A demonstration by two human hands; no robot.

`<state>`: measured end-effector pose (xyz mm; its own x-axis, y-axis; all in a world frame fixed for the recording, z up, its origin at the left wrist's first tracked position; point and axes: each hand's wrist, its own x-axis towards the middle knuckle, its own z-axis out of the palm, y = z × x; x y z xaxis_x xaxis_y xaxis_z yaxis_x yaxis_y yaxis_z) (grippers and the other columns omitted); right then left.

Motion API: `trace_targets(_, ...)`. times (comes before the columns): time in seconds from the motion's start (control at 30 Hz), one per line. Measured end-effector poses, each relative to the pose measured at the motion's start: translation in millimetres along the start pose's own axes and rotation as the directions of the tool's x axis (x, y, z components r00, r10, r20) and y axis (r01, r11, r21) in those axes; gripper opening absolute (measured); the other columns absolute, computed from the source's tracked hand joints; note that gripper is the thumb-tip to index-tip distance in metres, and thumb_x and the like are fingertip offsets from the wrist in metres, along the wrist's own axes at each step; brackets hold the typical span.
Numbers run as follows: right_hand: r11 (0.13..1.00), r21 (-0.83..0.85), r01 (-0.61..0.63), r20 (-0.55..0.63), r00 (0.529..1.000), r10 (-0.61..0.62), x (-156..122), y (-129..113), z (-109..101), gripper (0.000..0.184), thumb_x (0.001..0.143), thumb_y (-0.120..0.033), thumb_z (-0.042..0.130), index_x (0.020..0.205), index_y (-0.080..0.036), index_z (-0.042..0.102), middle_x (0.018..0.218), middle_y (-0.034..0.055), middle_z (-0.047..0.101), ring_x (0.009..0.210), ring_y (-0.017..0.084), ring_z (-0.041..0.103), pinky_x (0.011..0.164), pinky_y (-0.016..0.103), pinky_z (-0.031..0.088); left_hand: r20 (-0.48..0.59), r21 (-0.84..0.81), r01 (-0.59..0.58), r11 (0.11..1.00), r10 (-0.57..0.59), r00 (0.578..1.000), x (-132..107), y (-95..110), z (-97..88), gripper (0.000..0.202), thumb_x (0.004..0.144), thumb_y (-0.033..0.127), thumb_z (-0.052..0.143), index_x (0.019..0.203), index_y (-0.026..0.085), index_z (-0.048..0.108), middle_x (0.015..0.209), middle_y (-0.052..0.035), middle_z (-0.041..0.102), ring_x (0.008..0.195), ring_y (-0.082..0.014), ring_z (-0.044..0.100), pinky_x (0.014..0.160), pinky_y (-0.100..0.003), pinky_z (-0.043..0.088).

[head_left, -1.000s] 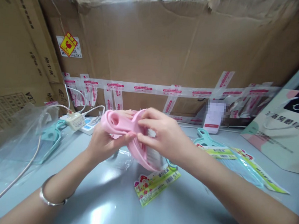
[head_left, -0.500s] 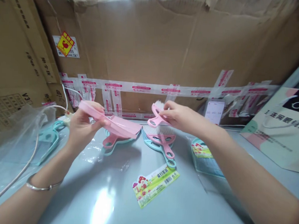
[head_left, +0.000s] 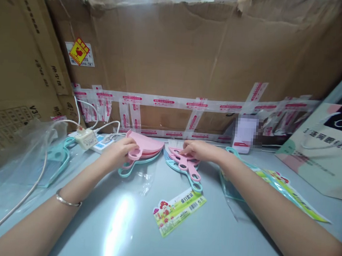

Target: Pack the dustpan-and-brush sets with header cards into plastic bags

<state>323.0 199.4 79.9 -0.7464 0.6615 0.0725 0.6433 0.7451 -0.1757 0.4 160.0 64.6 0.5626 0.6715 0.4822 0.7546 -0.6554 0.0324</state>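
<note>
My left hand [head_left: 117, 152] rests on a pink dustpan [head_left: 145, 144] that lies on top of a small stack of dustpans, with a teal one [head_left: 127, 171] at the bottom. Its fingers curl over the pink pan's edge. My right hand [head_left: 200, 150] presses a pink mini brush [head_left: 183, 158] onto a stack of brushes, whose teal brush [head_left: 191, 180] sticks out toward me. Both stacks sit side by side on the grey table [head_left: 130, 226]. A printed label card [head_left: 179, 210] lies in front of them.
A tall cardboard wall [head_left: 192, 59] with strips of tape closes the back. Clear plastic bags [head_left: 15, 161] and a teal dustpan [head_left: 57, 157] lie at left, beside a power strip [head_left: 99, 141] and cables. Packaged sets [head_left: 260, 180] and a printed bag [head_left: 323, 149] sit at right.
Both hands pulled the pink set apart, then lowered the pieces. The left set the pink dustpan on the dustpan stack; the right set the pink brush on the brush stack.
</note>
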Motion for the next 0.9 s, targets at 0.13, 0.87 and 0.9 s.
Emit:
trace_targets(0.13,0.995,0.089,-0.035,0.014,0.999,0.034,-3.9,5.6,-16.5,0.039,0.074,-0.004,0.041,0.092,-0.019,0.072,0.092,0.0043,0.065,0.073,0.012,0.059,0.064,0.02,0.044,0.24,0.067,0.104,0.992,-0.117,0.964,-0.9,7.5,-10.6,0.043,0.069,0.003,0.048,0.105,0.019,0.065,0.108,-0.0104,0.064,0.098,-0.0231,0.061,0.085,-0.033,0.047)
trace_targets(0.87,0.741,0.207,-0.638,0.167,0.77,0.616,-144.5,65.8,-10.2,0.042,0.061,-0.037,0.064,0.099,-0.022,0.055,0.105,0.0085,0.057,0.095,0.025,0.055,0.083,0.032,0.043,0.22,0.277,0.38,0.882,-0.444,0.869,4.6,46.7,18.2,0.055,0.08,0.012,0.036,0.135,0.006,0.039,0.139,-0.0225,0.039,0.132,-0.0346,0.032,0.102,-0.052,0.034)
trace_targets(0.9,0.752,0.2,-0.629,0.162,0.778,0.607,-144.5,66.5,-9.9,0.041,0.061,-0.036,0.064,0.098,-0.022,0.054,0.104,0.0081,0.057,0.094,0.024,0.055,0.083,0.032,0.043,0.221,0.286,0.399,0.871,-0.466,0.857,4.2,47.5,15.5,0.054,0.082,0.017,0.037,0.136,0.008,0.038,0.141,-0.0217,0.036,0.132,-0.0357,0.031,0.101,-0.055,0.033)
